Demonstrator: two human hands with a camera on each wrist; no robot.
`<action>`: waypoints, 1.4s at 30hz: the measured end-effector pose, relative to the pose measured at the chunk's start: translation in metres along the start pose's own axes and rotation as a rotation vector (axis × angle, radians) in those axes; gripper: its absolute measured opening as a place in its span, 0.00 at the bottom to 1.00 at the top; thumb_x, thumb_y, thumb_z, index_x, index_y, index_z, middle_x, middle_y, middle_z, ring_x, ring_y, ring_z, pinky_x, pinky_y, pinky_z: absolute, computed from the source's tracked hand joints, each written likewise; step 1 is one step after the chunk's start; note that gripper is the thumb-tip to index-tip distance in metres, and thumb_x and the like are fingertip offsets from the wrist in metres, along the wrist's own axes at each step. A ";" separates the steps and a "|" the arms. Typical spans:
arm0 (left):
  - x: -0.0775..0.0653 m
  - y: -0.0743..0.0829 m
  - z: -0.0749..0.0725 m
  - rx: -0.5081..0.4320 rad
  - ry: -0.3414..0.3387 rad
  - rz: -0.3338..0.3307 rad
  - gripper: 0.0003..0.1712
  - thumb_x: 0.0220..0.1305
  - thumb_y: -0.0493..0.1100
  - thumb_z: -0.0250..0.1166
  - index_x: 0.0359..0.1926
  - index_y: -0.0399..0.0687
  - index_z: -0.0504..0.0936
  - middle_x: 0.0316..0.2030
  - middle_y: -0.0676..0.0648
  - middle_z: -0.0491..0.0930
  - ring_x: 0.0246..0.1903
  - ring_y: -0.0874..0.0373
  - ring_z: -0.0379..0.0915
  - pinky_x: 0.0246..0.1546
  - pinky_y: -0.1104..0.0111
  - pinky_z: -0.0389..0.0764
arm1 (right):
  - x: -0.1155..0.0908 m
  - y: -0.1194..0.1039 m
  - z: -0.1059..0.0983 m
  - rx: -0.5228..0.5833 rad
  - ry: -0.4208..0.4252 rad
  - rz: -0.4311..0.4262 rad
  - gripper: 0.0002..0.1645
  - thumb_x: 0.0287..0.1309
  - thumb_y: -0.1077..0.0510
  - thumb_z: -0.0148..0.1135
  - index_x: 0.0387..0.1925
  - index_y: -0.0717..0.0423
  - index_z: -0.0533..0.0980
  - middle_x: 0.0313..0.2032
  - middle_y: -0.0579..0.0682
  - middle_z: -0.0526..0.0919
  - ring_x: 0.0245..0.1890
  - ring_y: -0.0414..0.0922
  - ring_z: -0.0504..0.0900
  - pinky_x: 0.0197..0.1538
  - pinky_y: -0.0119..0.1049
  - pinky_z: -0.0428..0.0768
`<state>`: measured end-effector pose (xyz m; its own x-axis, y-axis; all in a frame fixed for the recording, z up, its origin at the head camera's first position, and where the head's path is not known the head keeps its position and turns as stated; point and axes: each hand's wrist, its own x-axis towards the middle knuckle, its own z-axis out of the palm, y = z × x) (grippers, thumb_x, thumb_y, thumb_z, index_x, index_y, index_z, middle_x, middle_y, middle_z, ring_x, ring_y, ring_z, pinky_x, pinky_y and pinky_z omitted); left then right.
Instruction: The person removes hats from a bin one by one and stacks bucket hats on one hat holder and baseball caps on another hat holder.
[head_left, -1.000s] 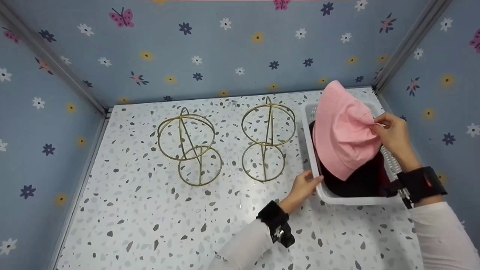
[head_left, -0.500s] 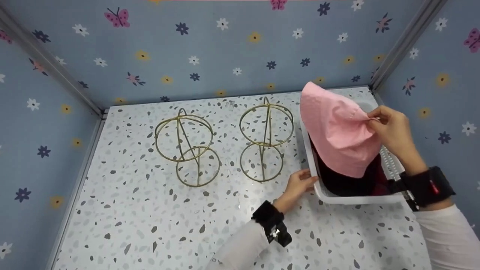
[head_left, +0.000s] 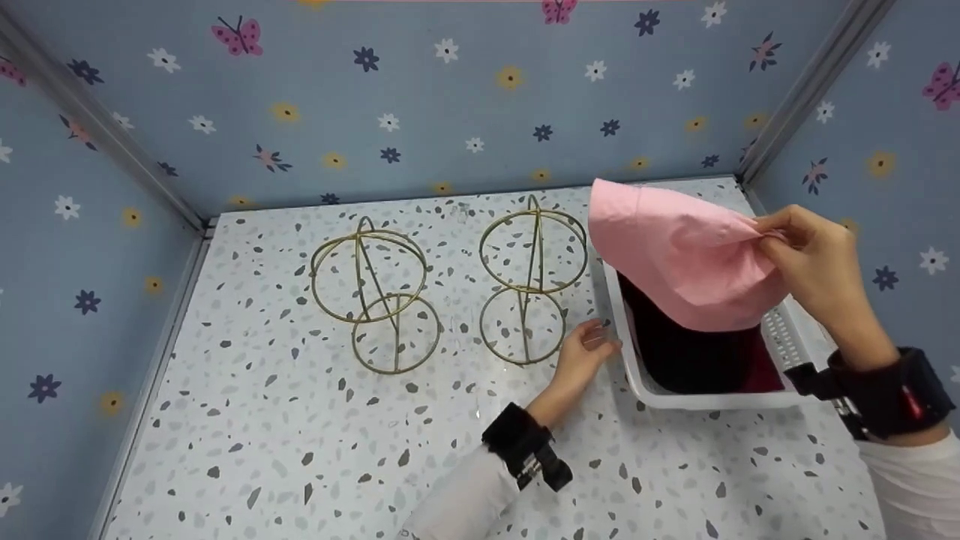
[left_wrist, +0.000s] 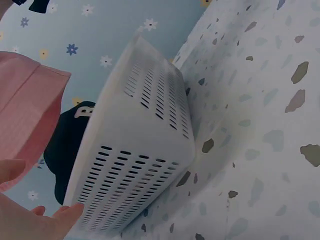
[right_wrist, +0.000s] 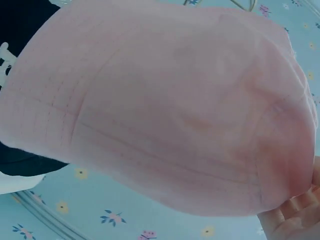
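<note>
Pink cloth bucket hat [head_left: 686, 255]: right hand [head_left: 816, 262] pinched crown [head_left: 739, 281], likely leaving brim [head_left: 613, 217] free; relaxed, empty left hand [head_left: 579, 358] flanked white plastic basket [head_left: 712, 400], three o'clock.

The hat [head_left: 682, 262] I hold is soft, matt cloth, wrinkled on the crown, with fine rows of stitching in the brim. My basket [left_wrist: 132, 125] looks like smooth, hard plastic with a faint sheen, pierced by slots. The dark cap [left_wrist: 70, 145] in it is dull cloth. The left stand [head_left: 379, 285] and the right stand [head_left: 539, 255] are thin metal wire with a softly shiny gold finish. The speckled table [head_left: 300, 450] looks smooth and slightly glossy; the printed wall [head_left: 420, 90] is flat and smooth. My sleeve [head_left: 457, 499] is matt cloth, and my wrist strap [head_left: 892, 397] looks like matt black fabric.
</note>
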<state>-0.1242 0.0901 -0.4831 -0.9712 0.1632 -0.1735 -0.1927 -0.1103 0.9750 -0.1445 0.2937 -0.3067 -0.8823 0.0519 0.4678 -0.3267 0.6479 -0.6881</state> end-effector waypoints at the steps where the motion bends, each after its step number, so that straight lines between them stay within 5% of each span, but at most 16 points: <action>1: -0.002 0.003 -0.001 -0.022 -0.008 0.010 0.29 0.51 0.35 0.61 0.55 0.31 0.66 0.49 0.36 0.72 0.50 0.46 0.69 0.44 0.71 0.74 | -0.001 -0.002 -0.001 0.008 0.007 -0.010 0.09 0.46 0.76 0.55 0.25 0.65 0.78 0.25 0.27 0.77 0.27 0.25 0.75 0.32 0.14 0.71; 6: -0.010 0.016 -0.005 -0.134 -0.064 0.097 0.33 0.52 0.34 0.62 0.59 0.32 0.60 0.51 0.37 0.70 0.53 0.46 0.66 0.50 0.67 0.71 | -0.008 -0.012 -0.006 0.102 0.010 -0.053 0.05 0.45 0.78 0.54 0.25 0.74 0.76 0.27 0.29 0.80 0.27 0.27 0.77 0.32 0.15 0.72; 13: -0.020 0.026 -0.015 -0.161 -0.128 0.198 0.44 0.51 0.38 0.66 0.64 0.34 0.50 0.56 0.36 0.63 0.57 0.45 0.61 0.57 0.63 0.62 | -0.015 -0.021 -0.012 0.513 -0.086 -0.111 0.11 0.44 0.82 0.51 0.24 0.71 0.76 0.30 0.49 0.83 0.31 0.37 0.80 0.32 0.20 0.75; 21: -0.033 0.037 -0.028 -0.210 -0.199 0.346 0.50 0.46 0.48 0.69 0.65 0.41 0.51 0.62 0.42 0.59 0.60 0.54 0.58 0.59 0.65 0.60 | -0.023 -0.032 -0.010 0.769 -0.199 0.039 0.11 0.46 0.83 0.49 0.25 0.72 0.75 0.29 0.53 0.83 0.30 0.41 0.80 0.30 0.22 0.75; 27: -0.042 0.045 -0.038 -0.180 -0.159 0.451 0.31 0.51 0.37 0.65 0.57 0.35 0.66 0.52 0.39 0.70 0.53 0.53 0.67 0.51 0.62 0.70 | -0.030 -0.038 0.001 0.825 -0.158 0.184 0.14 0.46 0.83 0.47 0.23 0.69 0.75 0.27 0.55 0.82 0.28 0.41 0.79 0.29 0.24 0.74; 31: -0.045 0.047 -0.045 -0.163 -0.085 0.513 0.15 0.51 0.30 0.63 0.41 0.27 0.75 0.38 0.34 0.77 0.40 0.53 0.76 0.42 0.61 0.76 | -0.032 -0.039 0.012 0.873 -0.139 0.272 0.13 0.48 0.81 0.48 0.23 0.65 0.74 0.25 0.53 0.81 0.27 0.40 0.77 0.28 0.24 0.74; 37: -0.051 0.053 -0.056 -0.154 0.055 0.430 0.08 0.48 0.29 0.65 0.29 0.24 0.78 0.25 0.32 0.79 0.24 0.61 0.77 0.27 0.71 0.78 | -0.031 -0.035 0.030 0.915 -0.145 0.387 0.13 0.50 0.78 0.52 0.24 0.60 0.76 0.21 0.48 0.79 0.21 0.36 0.74 0.22 0.22 0.72; 42: -0.056 0.058 -0.065 -0.188 0.070 0.412 0.09 0.47 0.29 0.65 0.29 0.23 0.78 0.22 0.38 0.80 0.21 0.61 0.77 0.24 0.72 0.77 | -0.030 -0.027 0.045 0.953 -0.166 0.436 0.13 0.50 0.76 0.53 0.26 0.58 0.76 0.22 0.48 0.80 0.22 0.36 0.76 0.24 0.23 0.74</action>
<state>-0.0898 0.0109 -0.4261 -0.9781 0.0021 0.2080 0.1957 -0.3293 0.9237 -0.1247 0.2407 -0.3265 -0.9990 -0.0152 0.0432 -0.0375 -0.2690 -0.9624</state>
